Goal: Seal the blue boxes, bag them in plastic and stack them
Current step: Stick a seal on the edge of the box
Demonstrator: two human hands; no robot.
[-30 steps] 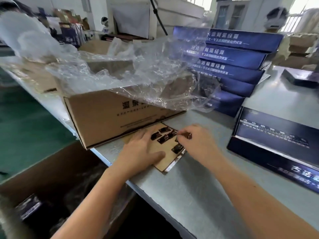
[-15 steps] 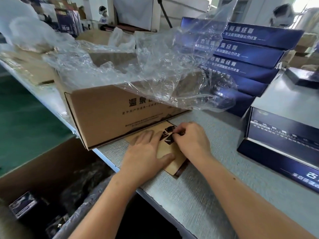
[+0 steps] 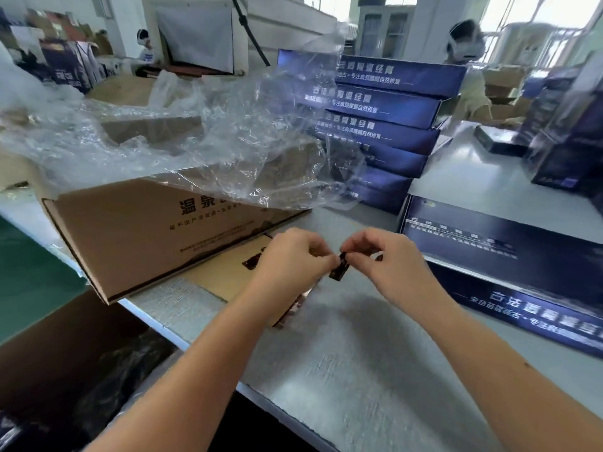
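A small dark sticker hangs between both hands just above the table; its print is too blurred to read. The left hand and the right hand each pinch its upper end with curled fingertips, apparently thumb against forefinger. Under the left hand lies a brown backing sheet, its far edge tucked against the cardboard carton. Crumpled plastic film spills over the carton's top. The open blue box lies flat just right of the right hand, apart from it. A stack of blue boxes stands behind. Bare grey table stretches from the hands to the near edge.
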